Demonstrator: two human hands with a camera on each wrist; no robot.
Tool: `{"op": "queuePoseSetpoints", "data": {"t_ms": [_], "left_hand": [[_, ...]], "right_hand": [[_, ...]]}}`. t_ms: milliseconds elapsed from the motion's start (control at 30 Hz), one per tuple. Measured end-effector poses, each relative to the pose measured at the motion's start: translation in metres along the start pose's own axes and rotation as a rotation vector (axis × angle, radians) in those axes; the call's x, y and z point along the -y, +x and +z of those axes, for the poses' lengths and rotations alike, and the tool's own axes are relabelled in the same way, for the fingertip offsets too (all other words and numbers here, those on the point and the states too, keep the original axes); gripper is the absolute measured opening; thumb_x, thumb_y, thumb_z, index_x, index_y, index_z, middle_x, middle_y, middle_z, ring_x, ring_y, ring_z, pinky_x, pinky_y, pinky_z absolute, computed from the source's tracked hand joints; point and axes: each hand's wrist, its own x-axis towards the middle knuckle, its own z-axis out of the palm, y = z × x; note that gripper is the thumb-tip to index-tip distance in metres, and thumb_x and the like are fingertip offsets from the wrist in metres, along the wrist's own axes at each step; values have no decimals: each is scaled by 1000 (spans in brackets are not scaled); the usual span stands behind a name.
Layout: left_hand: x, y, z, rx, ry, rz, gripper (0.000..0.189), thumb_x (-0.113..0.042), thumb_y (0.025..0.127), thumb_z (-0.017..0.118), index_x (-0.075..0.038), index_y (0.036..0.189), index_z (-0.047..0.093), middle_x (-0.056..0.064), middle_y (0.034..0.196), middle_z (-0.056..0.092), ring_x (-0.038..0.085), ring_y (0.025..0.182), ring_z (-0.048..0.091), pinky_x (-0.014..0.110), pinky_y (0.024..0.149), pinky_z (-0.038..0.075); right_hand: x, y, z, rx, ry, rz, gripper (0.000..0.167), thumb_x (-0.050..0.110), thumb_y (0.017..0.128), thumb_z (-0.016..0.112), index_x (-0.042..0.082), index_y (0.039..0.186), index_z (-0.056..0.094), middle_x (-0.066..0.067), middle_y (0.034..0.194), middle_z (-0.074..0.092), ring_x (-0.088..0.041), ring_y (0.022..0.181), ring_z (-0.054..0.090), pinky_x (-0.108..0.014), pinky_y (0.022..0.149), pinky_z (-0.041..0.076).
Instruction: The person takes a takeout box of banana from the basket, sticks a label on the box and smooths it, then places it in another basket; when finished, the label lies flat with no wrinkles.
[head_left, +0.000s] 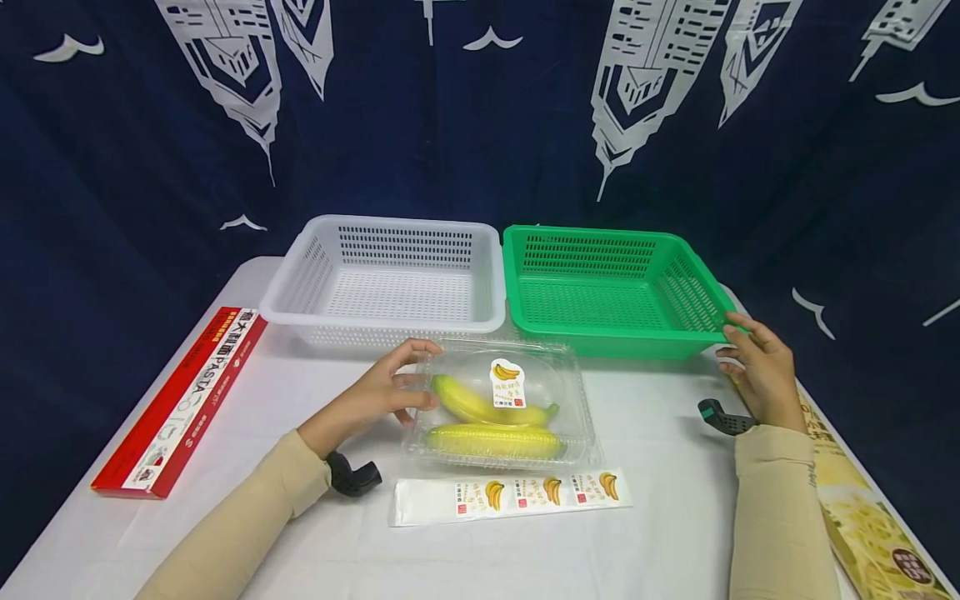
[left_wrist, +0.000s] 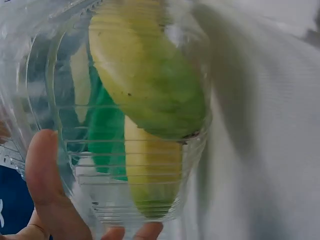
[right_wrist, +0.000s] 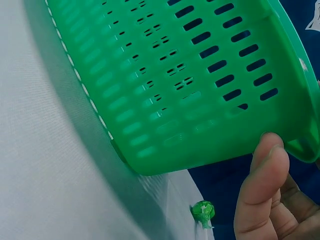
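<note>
At the left side of a clear plastic clamshell box (head_left: 558, 367), my left hand (head_left: 382, 382) grips the wall, its fingers spread along it. Inside lie a curved banana (head_left: 480, 404) and a second yellow, green-tipped fruit (left_wrist: 152, 165), seen through ridged plastic; a banana label (head_left: 507, 383) is on the lid. My right hand (head_left: 761, 367) holds the front right corner of a green perforated basket (head_left: 607, 343). In the right wrist view its thumb (right_wrist: 267, 170) lies against the basket's outside near the rim, with the other fingers partly hidden behind.
A white basket (head_left: 382, 321) stands left of the green one. In front of the box lies a strip of banana labels (head_left: 510, 497). A red pasta box (head_left: 180, 400) lies at the left table edge, a yellow noodle package (head_left: 870, 508) at the right. A dark patterned curtain (head_left: 450, 125) hangs behind.
</note>
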Motion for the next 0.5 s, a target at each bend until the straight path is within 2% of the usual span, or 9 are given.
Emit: {"op": "queuePoseSetpoints", "data": {"t_ms": [100, 167, 267, 367, 500], "left_hand": [[-7, -4, -1, 25, 7, 8, 70, -8, 89, 76, -6, 151, 45, 26, 167, 26, 56, 151, 36, 30, 58, 59], [-13, -7, -1, 43, 4, 17, 68, -8, 89, 76, -5, 150, 44, 26, 166, 27, 54, 147, 43, 30, 57, 59], [-21, -12, 0, 66, -1, 32, 68, -9, 90, 76, -4, 150, 43, 26, 166, 28, 46, 131, 60, 29, 56, 58], [-29, -16, 0, 82, -4, 50, 68, -9, 90, 74, -2, 150, 42, 26, 165, 31, 35, 119, 65, 27, 55, 56], [-41, -18, 0, 89, 12, 76, 68, -11, 90, 74, -3, 150, 43, 24, 165, 35, 33, 124, 64, 29, 56, 56]], "right_hand": [[0, 0, -1, 0, -1, 7, 23, 11, 107, 68, 26, 122, 76, 10, 115, 65, -9, 78, 65, -18, 58, 56], [-1, 0, -2, -3, -5, 12, 22, 12, 107, 69, 26, 122, 76, 10, 116, 65, -9, 77, 66, -18, 59, 56], [-2, 0, -2, -4, -6, 17, 21, 13, 107, 70, 26, 123, 75, 9, 117, 64, -9, 77, 65, -18, 59, 56], [-2, 0, -2, 0, -2, 16, 22, 13, 106, 70, 24, 126, 74, 7, 118, 63, -9, 77, 65, -19, 59, 57], [-2, 0, -3, 1, 4, 14, 23, 14, 105, 72, 22, 127, 74, 6, 117, 62, -10, 78, 65, -19, 60, 57]]}}
